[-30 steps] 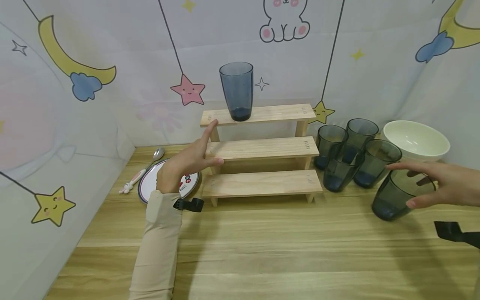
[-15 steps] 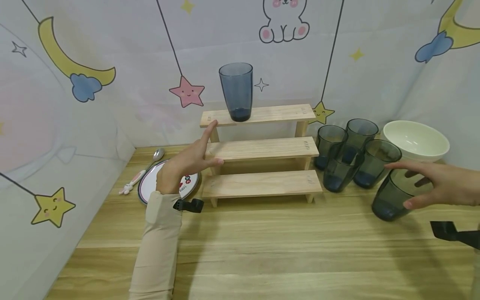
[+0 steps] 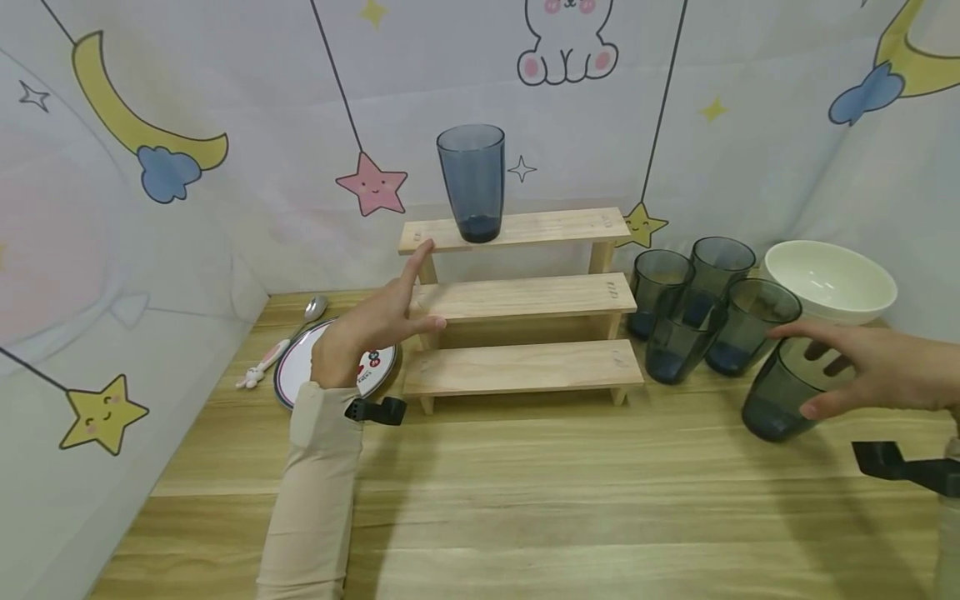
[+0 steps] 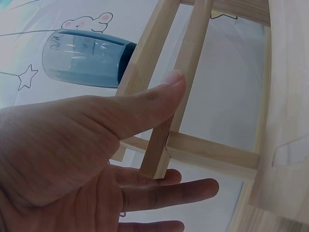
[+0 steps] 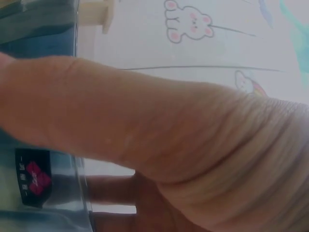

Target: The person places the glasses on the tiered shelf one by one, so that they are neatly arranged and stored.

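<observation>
My left hand is at the left end of a three-tier wooden shelf, index finger reaching the top board's corner. In the left wrist view, its thumb lies against a wooden bar while straight fingers spread beyond. A tall blue-tinted glass stands upright on the top board, left of centre. My right hand is spread around the rim of the nearest dark-tinted glass on the table. In the right wrist view, the thumb crosses in front of that glass, which carries a small label, with fingers on its other side.
Several more tinted glasses stand close together right of the shelf, beside a cream bowl. Left of the shelf lie a plate, partly hidden by the left hand, and a spoon with a rabbit handle. A printed cloth backs the table.
My right hand has edged slightly left, further around the near glass, while the glass stays in place. The left hand keeps its place at the shelf.
</observation>
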A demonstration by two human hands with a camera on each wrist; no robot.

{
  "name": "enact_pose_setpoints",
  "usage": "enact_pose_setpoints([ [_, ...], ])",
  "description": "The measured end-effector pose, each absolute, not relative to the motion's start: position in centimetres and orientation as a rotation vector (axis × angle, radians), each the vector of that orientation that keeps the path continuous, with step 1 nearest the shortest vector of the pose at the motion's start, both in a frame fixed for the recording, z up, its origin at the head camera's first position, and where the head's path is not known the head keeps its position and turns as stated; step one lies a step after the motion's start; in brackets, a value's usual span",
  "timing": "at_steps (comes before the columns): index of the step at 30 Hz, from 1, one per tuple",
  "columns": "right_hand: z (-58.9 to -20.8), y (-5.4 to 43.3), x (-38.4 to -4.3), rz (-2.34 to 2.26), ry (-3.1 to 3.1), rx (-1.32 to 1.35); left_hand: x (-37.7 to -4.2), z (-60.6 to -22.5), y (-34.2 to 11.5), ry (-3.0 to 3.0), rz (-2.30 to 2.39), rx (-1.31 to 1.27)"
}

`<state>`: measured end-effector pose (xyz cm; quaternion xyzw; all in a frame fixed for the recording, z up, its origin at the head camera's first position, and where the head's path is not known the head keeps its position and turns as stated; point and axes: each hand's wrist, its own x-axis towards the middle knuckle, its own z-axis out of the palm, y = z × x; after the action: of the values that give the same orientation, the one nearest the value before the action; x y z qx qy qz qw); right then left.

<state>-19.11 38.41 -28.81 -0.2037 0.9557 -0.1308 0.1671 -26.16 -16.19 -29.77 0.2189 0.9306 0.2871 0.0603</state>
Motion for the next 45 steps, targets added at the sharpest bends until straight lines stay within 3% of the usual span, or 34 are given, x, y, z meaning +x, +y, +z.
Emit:
enact_pose_setpoints([
  [26, -28.3, 37.3, -18.8, -0.296, 2.777, -0.625, -26.1, -29.7, -15.9, 2.813, 0.878, 0.677],
  [45, -25.8, 35.4, -16.9, -0.304, 2.911, -0.651, -26.1, -29.6, -16.0, 2.799, 0.875, 0.650],
])
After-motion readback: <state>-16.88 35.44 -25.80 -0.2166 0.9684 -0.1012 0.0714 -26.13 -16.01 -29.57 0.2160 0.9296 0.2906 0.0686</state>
